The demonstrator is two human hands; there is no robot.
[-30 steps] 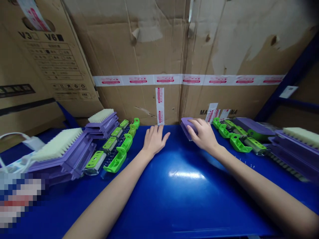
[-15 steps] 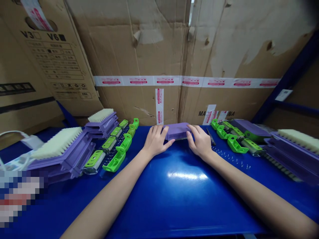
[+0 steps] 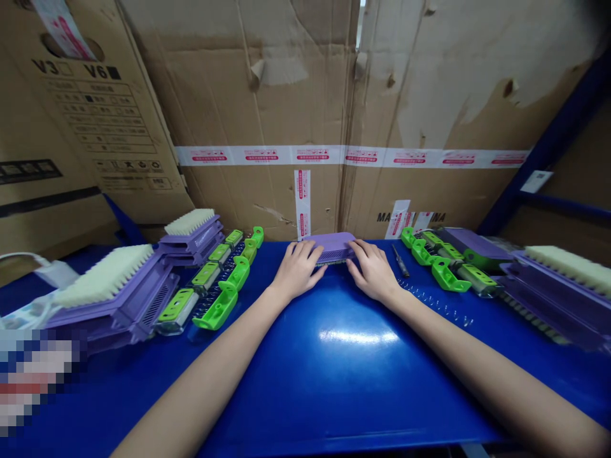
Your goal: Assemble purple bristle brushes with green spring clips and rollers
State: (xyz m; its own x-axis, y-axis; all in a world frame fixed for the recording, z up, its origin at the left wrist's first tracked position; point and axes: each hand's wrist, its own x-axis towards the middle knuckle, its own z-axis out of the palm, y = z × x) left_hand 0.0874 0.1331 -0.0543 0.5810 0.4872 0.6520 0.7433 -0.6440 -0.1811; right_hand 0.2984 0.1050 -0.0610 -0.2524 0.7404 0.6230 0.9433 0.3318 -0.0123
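Note:
A purple brush (image 3: 334, 245) lies bristles down near the back edge of the blue table. My left hand (image 3: 296, 267) is on its left end, fingers over the top and thumb low along the front. At the other end, my right hand (image 3: 372, 267) grips in the same way. The brush's ends are partly hidden under my fingers. Just right of my right hand is a screwdriver (image 3: 401, 261) with a dark handle. A row of small springs (image 3: 436, 304) lies in front of it.
Purple brush parts with pale bristles are stacked at left (image 3: 119, 280) and right (image 3: 563, 286). Bright green plastic pieces (image 3: 224, 296) and green-topped clear pieces (image 3: 179, 308) line up beside them. Cardboard (image 3: 267, 114) walls the back. A white plug (image 3: 57, 273) and cable sit far left.
The brush and both hands have shifted slightly left, and the brush sits a little more level. More of the screwdriver shows beside my right hand. The camera view has turned slightly.

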